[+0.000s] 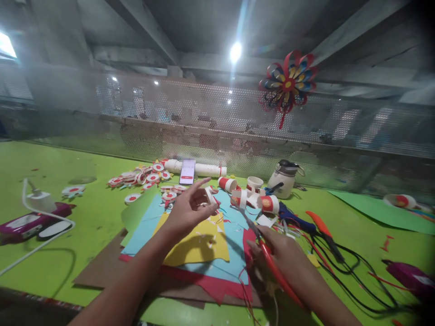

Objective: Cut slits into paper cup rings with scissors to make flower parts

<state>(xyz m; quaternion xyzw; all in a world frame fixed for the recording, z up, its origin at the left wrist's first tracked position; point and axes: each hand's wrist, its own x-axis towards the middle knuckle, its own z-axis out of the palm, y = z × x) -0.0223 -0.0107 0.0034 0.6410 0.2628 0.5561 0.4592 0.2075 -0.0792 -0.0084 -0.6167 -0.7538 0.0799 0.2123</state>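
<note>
Scissors [250, 223] with red handles clamped in right hand [280, 244], blades pointing toward tabletop's [360, 244] far edge, over right side of blue sheet [234, 246]. Left hand [188, 206] closed on small white paper piece [209, 195], held above far edge of yellow sheet [185, 251]. Red-and-white paper cups [269, 204] near tabletop's far edge, beyond scissor tips. Phone [187, 172] propped upright against white tube [209, 170], along same edge.

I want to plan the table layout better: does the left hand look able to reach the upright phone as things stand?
Probably yes: the phone stands just beyond the left hand, with nothing tall seen between them, though that hand seems to hold a small white piece.
</note>
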